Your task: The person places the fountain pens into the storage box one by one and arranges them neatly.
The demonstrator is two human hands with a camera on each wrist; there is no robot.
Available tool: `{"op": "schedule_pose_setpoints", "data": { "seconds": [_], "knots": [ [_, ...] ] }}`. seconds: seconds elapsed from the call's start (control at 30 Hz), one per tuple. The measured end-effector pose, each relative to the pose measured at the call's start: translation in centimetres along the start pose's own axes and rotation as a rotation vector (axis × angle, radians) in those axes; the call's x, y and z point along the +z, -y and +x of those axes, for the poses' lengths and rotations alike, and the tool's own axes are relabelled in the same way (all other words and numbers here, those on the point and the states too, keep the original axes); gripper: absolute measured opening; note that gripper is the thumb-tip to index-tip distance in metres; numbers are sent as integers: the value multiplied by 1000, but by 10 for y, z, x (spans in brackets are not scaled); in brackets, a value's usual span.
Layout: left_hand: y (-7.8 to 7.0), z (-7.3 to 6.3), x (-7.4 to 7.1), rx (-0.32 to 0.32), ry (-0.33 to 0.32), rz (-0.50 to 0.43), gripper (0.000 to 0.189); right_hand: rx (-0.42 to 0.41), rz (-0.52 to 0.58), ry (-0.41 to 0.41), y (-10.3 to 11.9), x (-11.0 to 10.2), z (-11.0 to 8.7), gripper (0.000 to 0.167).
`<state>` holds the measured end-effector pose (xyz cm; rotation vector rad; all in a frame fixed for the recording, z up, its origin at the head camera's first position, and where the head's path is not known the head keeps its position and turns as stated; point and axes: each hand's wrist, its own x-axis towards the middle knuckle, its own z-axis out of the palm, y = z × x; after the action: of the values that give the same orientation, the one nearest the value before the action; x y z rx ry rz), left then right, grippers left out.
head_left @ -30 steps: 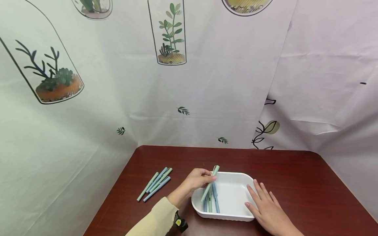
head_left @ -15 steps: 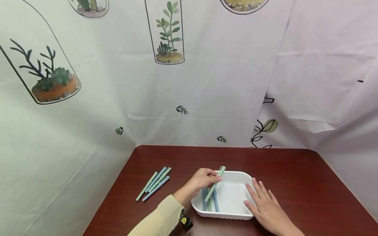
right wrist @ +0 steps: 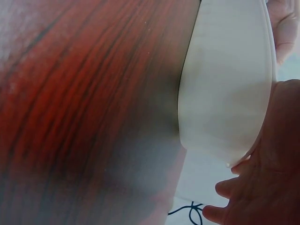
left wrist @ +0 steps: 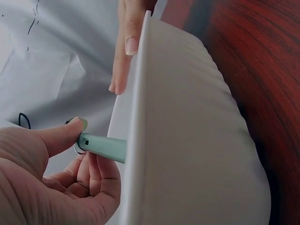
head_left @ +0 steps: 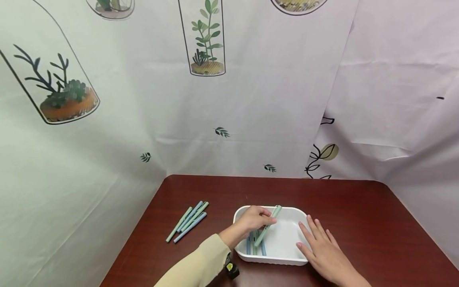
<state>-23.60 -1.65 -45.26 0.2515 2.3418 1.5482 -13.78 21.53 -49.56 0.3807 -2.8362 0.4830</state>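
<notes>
My left hand (head_left: 250,221) pinches a light green pen (head_left: 268,225) between thumb and fingers, slanting over the left half of a white tray (head_left: 287,236). In the left wrist view, the pen (left wrist: 107,147) shows its clip end at the thumb; its other end is hidden behind the tray wall (left wrist: 192,122). Under it lie a blue pen (head_left: 248,246), a green pen (head_left: 255,250) and another blue pen (head_left: 263,249), partly covered. At the tray's right side is my right hand (head_left: 327,255), fingers straight and spread, touching the rim.
Several green and blue pens (head_left: 187,221) lie in a loose bunch on the dark red table (head_left: 208,189), left of the tray. A white cloth (head_left: 258,111) with printed plants hangs behind the table.
My left hand has moved rightward with the green pen, farther over the tray, and the pen has come a little lower. The right hand keeps its place at the rim.
</notes>
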Motion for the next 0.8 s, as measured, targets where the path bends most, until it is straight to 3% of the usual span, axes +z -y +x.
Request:
{"op": "schedule_pose_setpoints", "data": {
  "seconds": [0.33, 0.6, 0.8],
  "knots": [
    [0, 4, 14, 4, 15, 9, 14, -2, 4, 3, 1, -2, 1, 61],
    [-4, 6, 26, -18, 54, -41, 15, -12, 11, -9, 0, -2, 0, 61],
    [-7, 7, 35, -45, 49, 18, 17, -21, 32, -1, -1, -3, 0, 61]
  ]
}}
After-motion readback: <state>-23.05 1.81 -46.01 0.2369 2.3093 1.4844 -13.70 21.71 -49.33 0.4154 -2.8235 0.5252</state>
